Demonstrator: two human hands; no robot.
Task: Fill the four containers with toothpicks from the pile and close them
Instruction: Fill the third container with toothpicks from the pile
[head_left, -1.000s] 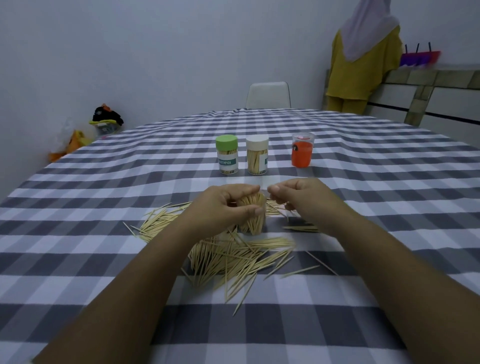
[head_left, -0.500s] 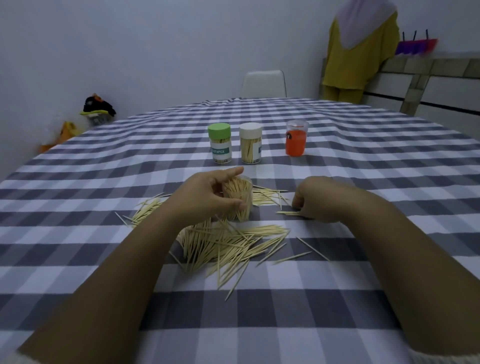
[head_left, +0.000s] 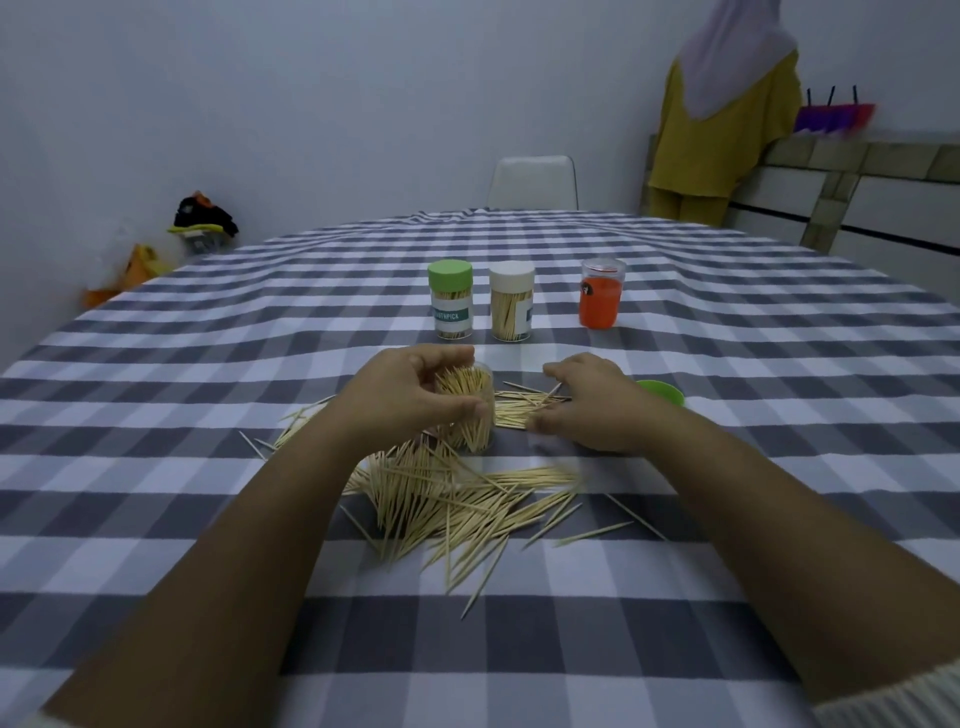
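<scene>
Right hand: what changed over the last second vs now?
The right hand dropped from beside the open container to the table and now rests on the loose toothpicks to its right. A green lid now shows behind it. The left hand still grips the container; the three containers at the back stayed put.

L hand (head_left: 410, 400) grips open container (head_left: 467, 415); R hand (head_left: 592, 410) on toothpicks (head_left: 524, 408).

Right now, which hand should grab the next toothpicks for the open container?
Right. The right hand is free, resting on the loose toothpicks beside the open container. The left hand grips that container, steadying it, so it cannot be spared.
</scene>
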